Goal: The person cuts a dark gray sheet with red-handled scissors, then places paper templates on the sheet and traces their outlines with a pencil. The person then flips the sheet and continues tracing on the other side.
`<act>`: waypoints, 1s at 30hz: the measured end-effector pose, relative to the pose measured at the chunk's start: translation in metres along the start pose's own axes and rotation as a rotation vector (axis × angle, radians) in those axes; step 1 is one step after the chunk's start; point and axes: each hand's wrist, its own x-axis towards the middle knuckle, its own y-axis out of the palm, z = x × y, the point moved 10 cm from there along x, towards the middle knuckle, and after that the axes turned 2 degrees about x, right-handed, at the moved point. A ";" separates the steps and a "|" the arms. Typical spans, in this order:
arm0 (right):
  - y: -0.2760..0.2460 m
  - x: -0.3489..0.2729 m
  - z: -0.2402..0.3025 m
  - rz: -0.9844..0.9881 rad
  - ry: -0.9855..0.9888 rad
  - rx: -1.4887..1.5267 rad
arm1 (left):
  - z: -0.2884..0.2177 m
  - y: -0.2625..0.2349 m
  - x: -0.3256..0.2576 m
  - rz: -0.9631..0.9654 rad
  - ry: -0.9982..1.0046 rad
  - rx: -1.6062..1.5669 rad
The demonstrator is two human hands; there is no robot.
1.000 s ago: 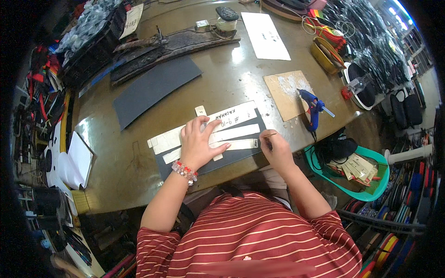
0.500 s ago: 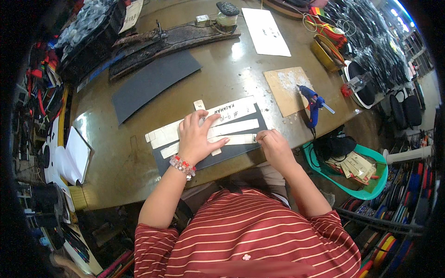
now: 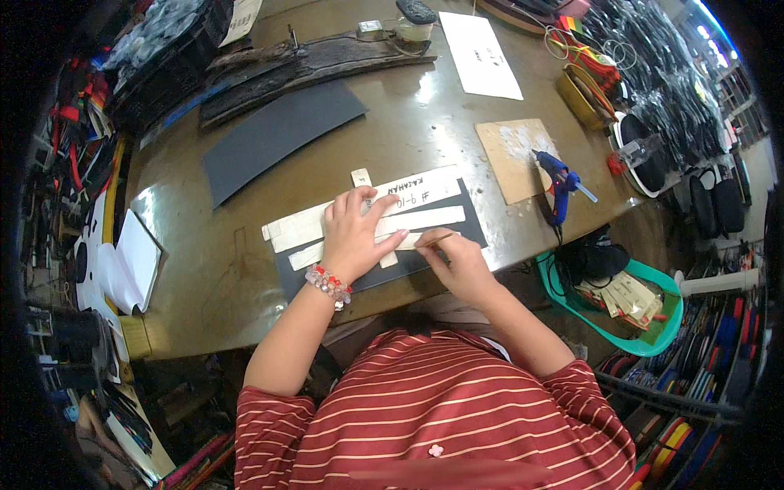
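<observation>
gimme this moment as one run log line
left hand: spread on cream strips over dark sheet | right hand: pinching thin pen-like tool at nearest strip | blue glue gun: at tan board's right edge

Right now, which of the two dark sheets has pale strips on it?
The near dark sheet, beneath the left hand: pale strips lie across it, whereas the far dark sheet lies apart from them.

Cream slatted template (image 3: 420, 220), ink-marked, flat on dark sheet (image 3: 474, 215); thin tool (image 3: 440, 238) held slanted.
</observation>
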 end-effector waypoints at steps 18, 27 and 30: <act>0.022 0.007 0.016 -0.034 -0.198 -0.128 | -0.001 0.001 0.000 0.019 -0.001 0.023; -0.030 -0.017 -0.011 -0.038 -0.073 -0.223 | -0.002 0.001 0.000 0.011 0.008 0.037; -0.046 -0.022 -0.017 -0.054 -0.011 -0.207 | -0.003 0.001 0.000 0.011 0.014 0.055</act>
